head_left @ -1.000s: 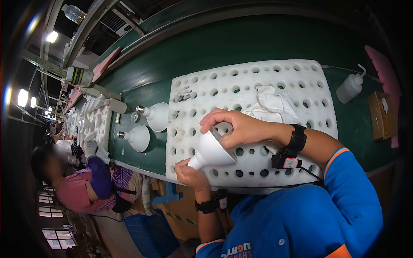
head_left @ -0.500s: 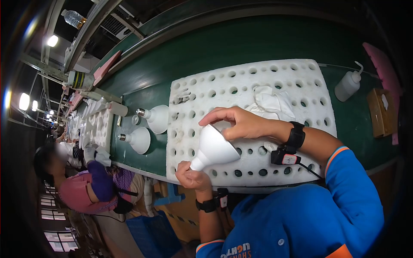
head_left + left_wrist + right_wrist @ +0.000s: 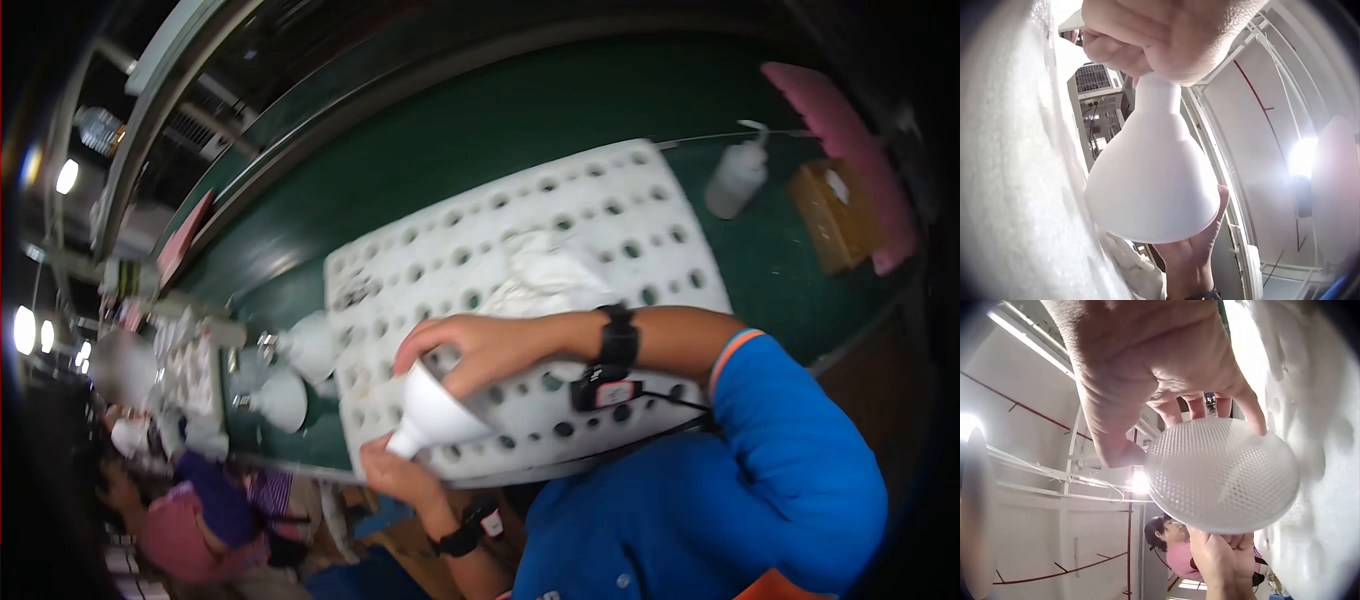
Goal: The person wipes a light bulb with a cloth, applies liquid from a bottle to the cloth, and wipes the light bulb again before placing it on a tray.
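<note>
A white reflector light bulb (image 3: 432, 412) is held tilted over the front left part of a white foam board (image 3: 625, 182) full of round holes. My left hand (image 3: 402, 474) grips its narrow neck, and the base end is hidden inside those fingers. The right hand (image 3: 485, 350) spans the wide end, thumb and fingers on opposite sides of the rim. In the right wrist view the bulb's dimpled clear lens (image 3: 1222, 475) faces the camera. A crumpled white cloth (image 3: 545, 278) lies on the board beyond the right wrist.
Two more reflector bulbs, one nearer (image 3: 280, 402) and one farther (image 3: 312, 348), lie left of the board on the green bench (image 3: 560, 100). At the right stand a squeeze bottle (image 3: 737, 182), a cardboard box (image 3: 832, 222) and pink foam (image 3: 840, 140). Another person (image 3: 185, 535) works at the left.
The head view has swung, so the bench and board appear shifted left and turned, with some blur. Both hands keep hold of the same bulb throughout.
</note>
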